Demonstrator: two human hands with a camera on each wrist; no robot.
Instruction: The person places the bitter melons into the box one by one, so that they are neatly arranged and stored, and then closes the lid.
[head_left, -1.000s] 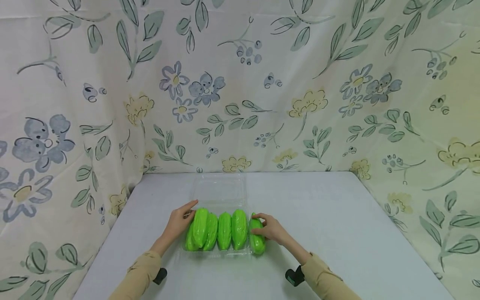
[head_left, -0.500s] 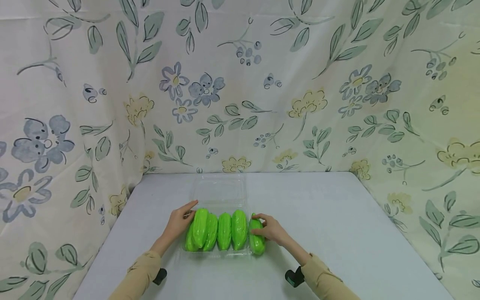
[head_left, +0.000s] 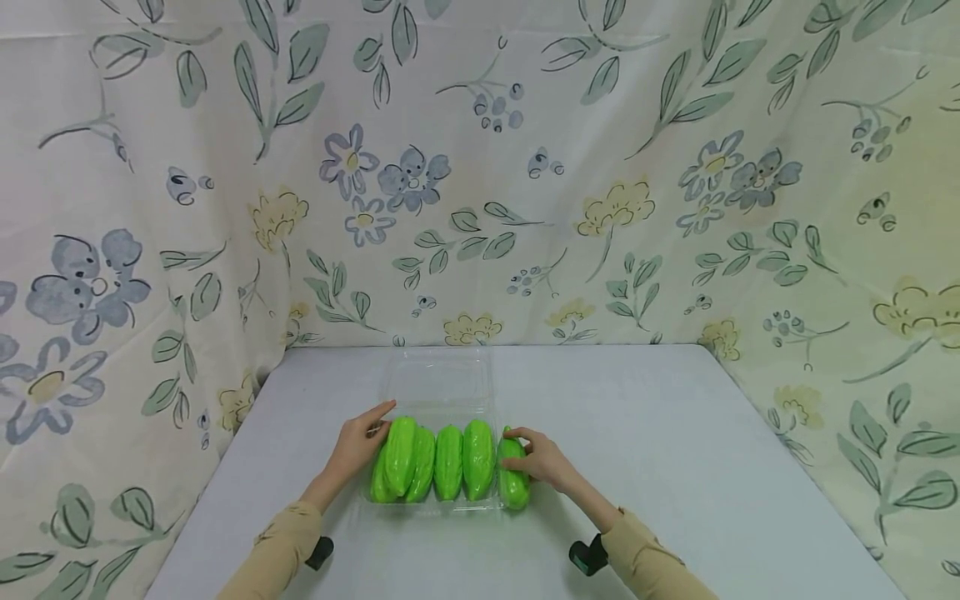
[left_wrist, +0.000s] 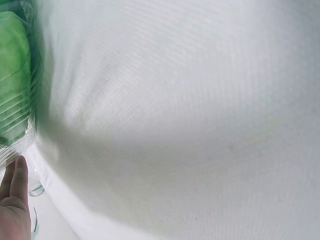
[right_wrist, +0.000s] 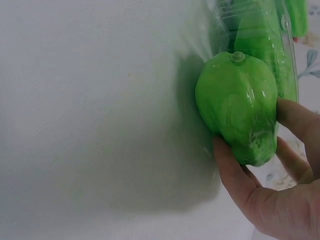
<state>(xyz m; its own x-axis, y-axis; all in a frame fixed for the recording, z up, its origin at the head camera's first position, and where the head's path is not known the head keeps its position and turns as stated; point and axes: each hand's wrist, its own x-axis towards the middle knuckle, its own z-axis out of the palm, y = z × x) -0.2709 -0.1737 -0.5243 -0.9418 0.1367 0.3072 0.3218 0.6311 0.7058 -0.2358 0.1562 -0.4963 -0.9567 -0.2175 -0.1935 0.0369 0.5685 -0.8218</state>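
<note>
A clear plastic clamshell tray (head_left: pixel 438 392) lies on the white table with its lid open toward the back. Several bright green ridged fruits (head_left: pixel 448 461) lie side by side in it. My left hand (head_left: pixel 358 443) rests with straight fingers against the tray's left edge, beside the leftmost fruit (head_left: pixel 399 454). My right hand (head_left: pixel 542 458) grips the rightmost green fruit (head_left: pixel 513 477) at the tray's right side; in the right wrist view thumb and fingers curl round this fruit (right_wrist: pixel 239 112). The left wrist view shows only a fingertip (left_wrist: pixel 19 175), the tray wall (left_wrist: pixel 34 90) and tabletop.
The white table (head_left: pixel 675 467) is walled at the back and both sides by floral cloth (head_left: pixel 480 167). Bare tabletop lies to the right of the tray and in front of it.
</note>
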